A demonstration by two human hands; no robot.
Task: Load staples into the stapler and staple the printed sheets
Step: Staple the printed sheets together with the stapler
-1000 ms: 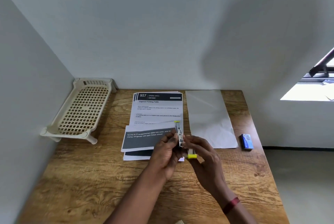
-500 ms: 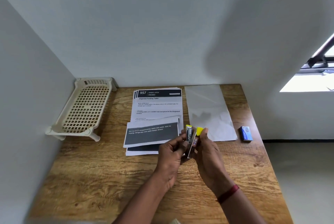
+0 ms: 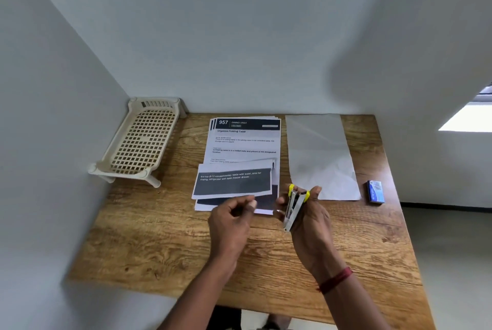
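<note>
Above grainy wooden table [image 3: 159, 236], right hand [image 3: 315, 219] grips slim metal yellow-tipped stapler [image 3: 292, 205]; left hand [image 3: 229, 220] curls empty.

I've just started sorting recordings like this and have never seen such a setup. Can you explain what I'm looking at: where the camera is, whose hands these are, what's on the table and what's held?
There is no machine here: a person works with two bare hands. The wide-angle camera is worn on their head and looks forward and down, so the arms enter from the bottom edge. The right hand grips a small metal stapler, its two yellow-tipped halves spread apart. The left hand is beside it with fingers curled; whether it pinches anything is unclear. On the wooden table lie the printed sheets, a plain grey sheet to their right, a small blue box and, far left, a cream plastic lattice tray.
</note>
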